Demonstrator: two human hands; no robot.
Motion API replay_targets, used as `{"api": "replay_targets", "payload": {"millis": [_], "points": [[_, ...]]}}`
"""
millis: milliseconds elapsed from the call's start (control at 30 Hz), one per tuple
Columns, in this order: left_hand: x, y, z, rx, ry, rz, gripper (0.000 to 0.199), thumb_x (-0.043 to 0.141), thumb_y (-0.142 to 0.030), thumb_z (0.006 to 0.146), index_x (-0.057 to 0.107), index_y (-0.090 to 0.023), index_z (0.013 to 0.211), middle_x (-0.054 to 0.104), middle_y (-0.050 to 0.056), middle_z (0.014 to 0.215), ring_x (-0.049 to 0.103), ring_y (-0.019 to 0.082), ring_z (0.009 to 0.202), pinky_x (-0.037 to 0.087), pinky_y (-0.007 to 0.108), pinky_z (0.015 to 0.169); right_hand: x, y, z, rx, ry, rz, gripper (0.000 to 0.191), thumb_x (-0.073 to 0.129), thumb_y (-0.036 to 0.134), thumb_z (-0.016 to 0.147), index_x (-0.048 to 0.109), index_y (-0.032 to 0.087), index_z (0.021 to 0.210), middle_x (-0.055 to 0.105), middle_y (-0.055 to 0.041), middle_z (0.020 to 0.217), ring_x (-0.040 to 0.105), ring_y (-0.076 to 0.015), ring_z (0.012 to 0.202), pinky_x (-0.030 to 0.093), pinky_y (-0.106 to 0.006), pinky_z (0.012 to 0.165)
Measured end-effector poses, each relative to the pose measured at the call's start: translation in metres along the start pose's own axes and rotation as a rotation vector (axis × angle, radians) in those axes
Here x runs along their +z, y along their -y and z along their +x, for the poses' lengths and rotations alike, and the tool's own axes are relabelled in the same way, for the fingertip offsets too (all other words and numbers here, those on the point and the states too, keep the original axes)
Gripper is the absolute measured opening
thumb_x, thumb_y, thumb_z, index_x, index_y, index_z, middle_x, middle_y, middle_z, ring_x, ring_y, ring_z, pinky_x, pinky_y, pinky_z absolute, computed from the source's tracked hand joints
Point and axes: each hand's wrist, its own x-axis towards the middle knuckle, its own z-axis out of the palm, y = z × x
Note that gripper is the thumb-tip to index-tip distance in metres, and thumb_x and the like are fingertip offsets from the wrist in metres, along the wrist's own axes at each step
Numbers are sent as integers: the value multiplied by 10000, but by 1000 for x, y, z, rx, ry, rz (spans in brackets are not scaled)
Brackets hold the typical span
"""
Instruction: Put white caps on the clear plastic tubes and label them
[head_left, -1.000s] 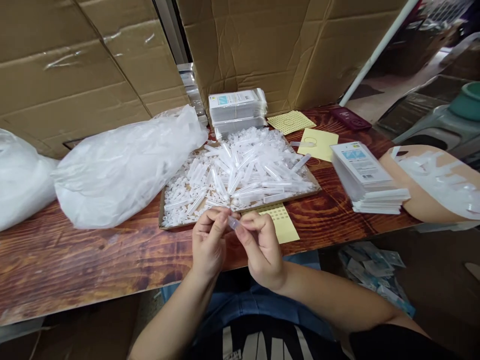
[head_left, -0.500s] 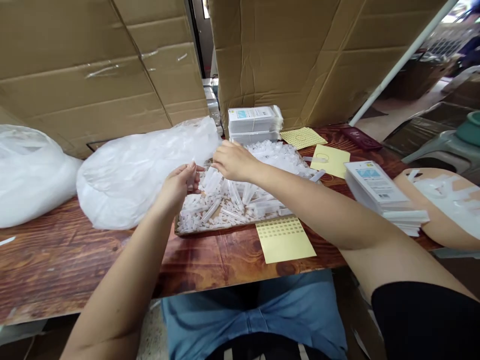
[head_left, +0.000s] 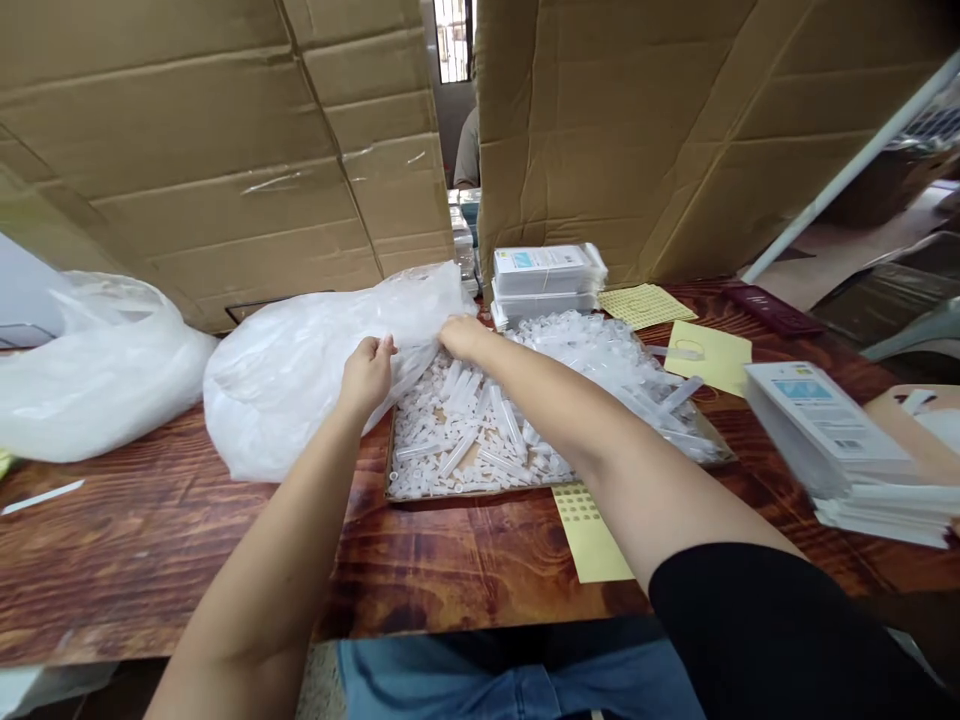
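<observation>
Cardboard panels [head_left: 360, 150] across the top, wood-grain bench [head_left: 225, 560] below! Left hand [head_left: 367, 375] and right hand [head_left: 463, 338] are at the white bag [head_left: 300, 370], left of centre, clear tubes [head_left: 457, 455] alongside, mid-frame; fingertips hidden, can't call either grip.

Cannot make out any word, brand or number. To the right of the cardboard tray [head_left: 450, 496], on the stack of cards [head_left: 821, 412], can see blurred print, a blue panel and a barcode; behind the tray, on the bundle of cards [head_left: 544, 258], similar tiny print; behind and rightward, on the dark red case [head_left: 776, 310], unreadable pale marks.
</observation>
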Motion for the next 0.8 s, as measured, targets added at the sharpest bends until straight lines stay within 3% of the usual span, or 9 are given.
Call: {"api": "replay_targets", "payload": {"millis": [200,333,467,600,800], "points": [[2,-11,-30,50,7,8,325,481,-496,970,607,-203,904,634,23,780,575,200,768,409,308,741,-3,-5,-12,-26,-77,128,278,576,73,908,693,66,1160,651,-221,1323,519,-338,1343,448,-430,1060],[5,-20,-64,134,99,-29,396,454,-547,969,639,-196,974,583,13,757,545,199,771,397,312,728,-13,-14,-53,-56,-136,285,316,612,197,936,603,104,1238,712,-135,1153,656,-220,1020,495,-301,854],[11,-28,-92,268,253,-97,470,350,-531,1003,644,-173,922,573,39,793,538,202,776,426,330,751,-14,-25,-118,-212,-405,606,190,746,251,857,664,141,989,700,-54,944,620,-164,846,486,-274,776],[17,-35,-107,378,347,-122,415,382,-448,1011,672,-151,1000,633,66,884,575,209,828,458,347,814,-1,-22,-171,-373,-697,796,131,745,278,893,702,174,960,693,-40,930,622,-153,828,507,-292,769],[19,-40,-118,574,495,-92,326,404,-367,1046,662,-174,1097,647,58,969,596,196,909,456,333,869,16,-7,-191,-472,-811,821,91,735,241,922,690,178,969,703,-33,915,651,-149,860,541,-302,798]]}}
